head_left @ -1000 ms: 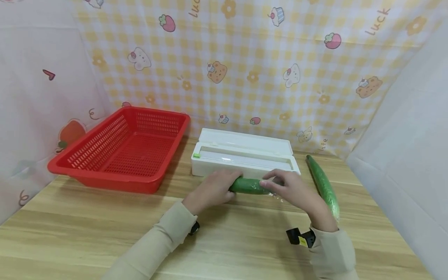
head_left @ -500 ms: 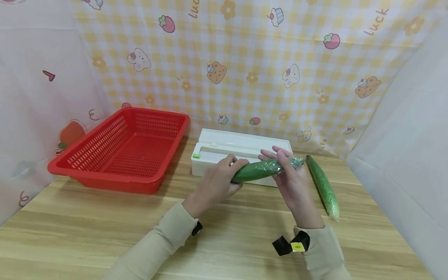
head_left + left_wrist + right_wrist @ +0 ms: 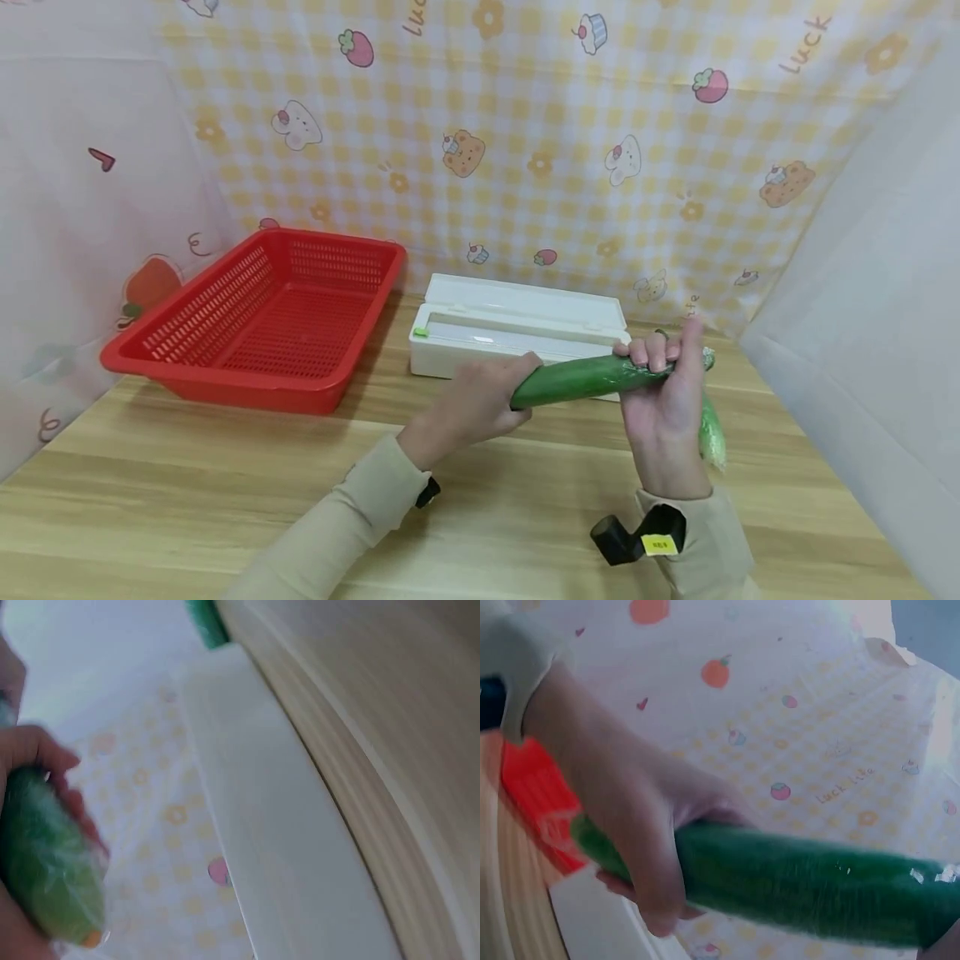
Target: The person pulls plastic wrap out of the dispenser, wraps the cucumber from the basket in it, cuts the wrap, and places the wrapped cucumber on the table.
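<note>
A cucumber (image 3: pixel 581 381) wrapped in clear plastic film is held up in the air between both hands, in front of a white box. My left hand (image 3: pixel 480 400) grips its left end, palm down. Around the right part curl the fingers of my right hand (image 3: pixel 660 408), with the palm turned up and the thumb pointing upward. Bunched film shows at the far right tip. In the right wrist view the left hand (image 3: pixel 630 806) wraps round the cucumber (image 3: pixel 802 881). The left wrist view shows the filmed end of the cucumber (image 3: pixel 52 862) close up.
The white cling film dispenser (image 3: pixel 450 360) stands behind the hands with its lid raised. A second wrapped cucumber (image 3: pixel 711 437) lies at the right, partly hidden by my right hand. At the left is a red plastic basket (image 3: pixel 333 387). A patterned curtain (image 3: pixel 540 108) closes off the back.
The cucumber has been raised from low by the dispenser and moved to the right. My right hand has turned palm up, then closed its fingers round the wrapped part.
</note>
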### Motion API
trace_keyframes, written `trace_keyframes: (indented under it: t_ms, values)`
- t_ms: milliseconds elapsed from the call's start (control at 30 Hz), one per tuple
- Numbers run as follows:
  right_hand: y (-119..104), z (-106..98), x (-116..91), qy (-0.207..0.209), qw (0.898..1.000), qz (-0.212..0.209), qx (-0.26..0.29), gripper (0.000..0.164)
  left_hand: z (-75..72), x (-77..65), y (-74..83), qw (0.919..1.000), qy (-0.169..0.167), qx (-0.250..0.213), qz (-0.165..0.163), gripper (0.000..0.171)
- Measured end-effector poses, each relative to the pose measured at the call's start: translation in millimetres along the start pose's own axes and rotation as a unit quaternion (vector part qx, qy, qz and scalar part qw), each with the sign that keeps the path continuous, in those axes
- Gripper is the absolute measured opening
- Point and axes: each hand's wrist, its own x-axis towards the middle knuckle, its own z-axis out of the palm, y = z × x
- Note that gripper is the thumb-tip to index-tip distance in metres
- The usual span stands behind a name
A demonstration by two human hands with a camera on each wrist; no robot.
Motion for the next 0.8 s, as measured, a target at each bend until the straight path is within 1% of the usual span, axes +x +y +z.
trace_keyframes:
  t_ms: [67,100,133,200,233,300,367,433,467,500,600,633,700,733,800]
  values:
    - [-0.8,2.3,-0.5,-0.037,0.999,-0.015,-0.014,0.051,-1.1,0.4,1.3,0.9970,-0.031,-0.069,-0.010,0.037]
    - [-0.9,3.1,-0.9,-0.064,0.998,-0.023,-0.020,0.053,-1.8,0.7,1.6,0.9931,-0.047,-0.106,-0.015,0.038]
    - [-1.1,3.7,-1.3,-0.095,0.995,-0.029,-0.027,0.055,-2.3,0.8,1.6,0.9874,-0.063,-0.143,-0.022,0.039]
    - [-1.8,4.8,-1.5,-0.160,0.986,-0.039,-0.042,0.059,-2.9,1.0,1.0,0.9720,-0.092,-0.214,-0.033,0.039]
    - [-2.4,5.5,-1.7,-0.190,0.980,-0.042,-0.049,0.061,-3.1,1.2,0.7,0.9629,-0.105,-0.246,-0.038,0.039]
    - [-4.5,6.9,-1.7,-0.242,0.967,-0.044,-0.059,0.064,-2.8,2.0,-0.2,0.9451,-0.129,-0.297,-0.042,0.037]
    - [-6.6,8.3,-2.0,-0.272,0.959,-0.041,-0.067,0.066,-2.5,2.1,-1.3,0.9315,-0.147,-0.329,-0.048,0.036]
    - [-8.2,9.8,-2.7,-0.280,0.956,-0.045,-0.072,0.066,-2.9,2.4,-1.6,0.9236,-0.159,-0.345,-0.055,0.035]
    - [-8.8,10.5,-3.1,-0.273,0.958,-0.050,-0.075,0.065,-3.3,2.6,-1.5,0.9222,-0.164,-0.345,-0.061,0.035]
    - [-9.1,11.0,-3.8,-0.261,0.961,-0.055,-0.075,0.064,-3.7,2.5,-1.3,0.9226,-0.167,-0.341,-0.069,0.035]
    - [-9.4,11.3,-3.9,-0.208,0.972,-0.073,-0.080,0.059,-5.2,2.5,-0.8,0.9299,-0.168,-0.314,-0.094,0.036]
    - [-9.3,10.9,-3.3,-0.187,0.976,-0.076,-0.081,0.058,-5.8,2.4,-0.9,0.9343,-0.166,-0.299,-0.102,0.037]
    - [-8.5,9.6,-1.4,-0.137,0.981,-0.092,-0.101,0.056,-6.3,2.3,-1.3,0.9445,-0.158,-0.265,-0.113,0.042]
    - [-7.5,8.8,-0.1,-0.113,0.980,-0.102,-0.125,0.055,-6.6,2.4,-1.4,0.9493,-0.153,-0.248,-0.118,0.044]
    - [-5.1,7.6,1.7,-0.067,0.979,-0.115,-0.156,0.052,-6.5,2.5,-1.6,0.9575,-0.144,-0.215,-0.127,0.047]
